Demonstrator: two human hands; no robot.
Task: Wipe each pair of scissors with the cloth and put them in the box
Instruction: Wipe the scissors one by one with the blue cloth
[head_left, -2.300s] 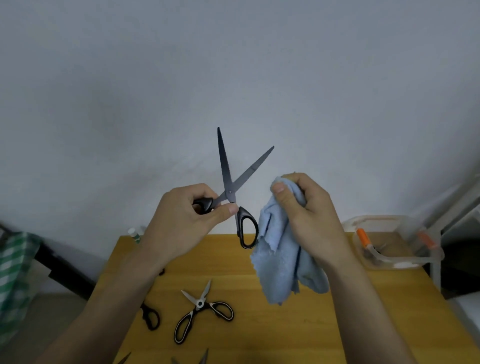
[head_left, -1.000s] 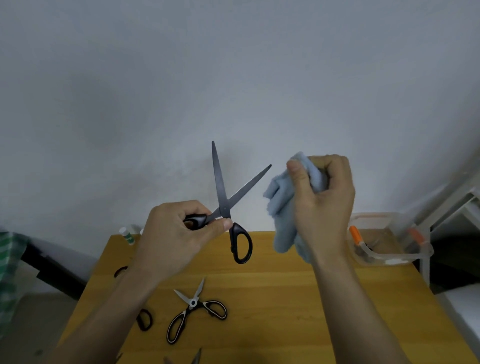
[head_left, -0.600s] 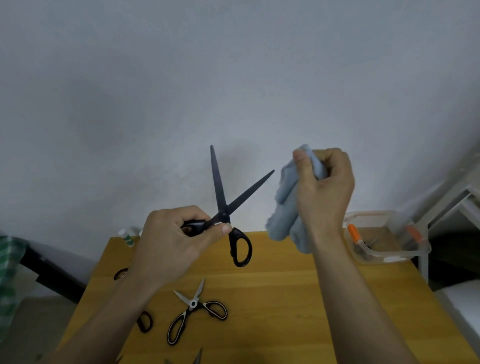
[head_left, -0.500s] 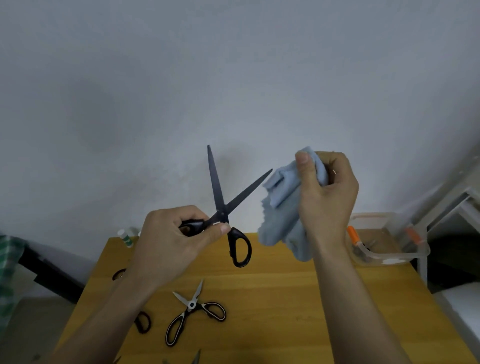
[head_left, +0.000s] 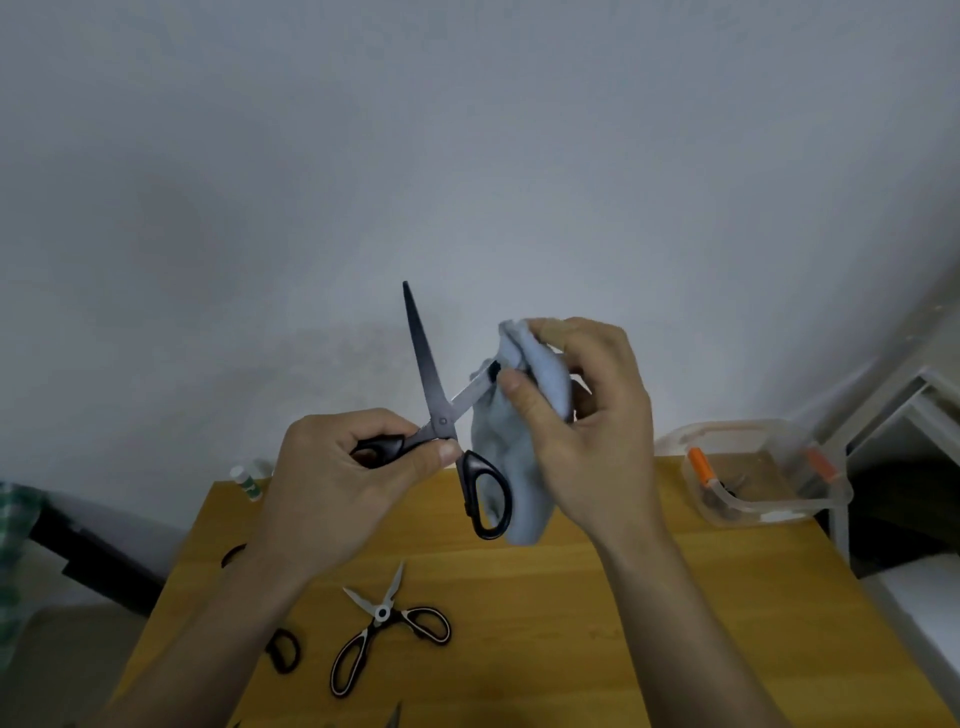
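Observation:
My left hand (head_left: 343, 478) grips one handle of black scissors (head_left: 428, 379), held up with the blades spread apart. The other handle loop hangs free below. My right hand (head_left: 582, 415) holds a light blue cloth (head_left: 506, 452) and pinches it round the tip of the right-hand blade, which is hidden in the folds. The clear plastic box (head_left: 753, 473) with orange latches stands at the table's back right. Black and white scissors (head_left: 387, 631) lie open on the wooden table (head_left: 649, 623).
Another black scissor handle (head_left: 283, 649) shows beside my left forearm, and a blade tip (head_left: 394, 717) pokes in at the bottom edge. A small white bottle (head_left: 247, 480) stands at the table's back left corner. A white frame (head_left: 904, 410) stands to the right.
My right hand has moved left with the cloth and now closes it over the right-hand blade. Before, the cloth was held apart from the scissors. The left hand stays put.

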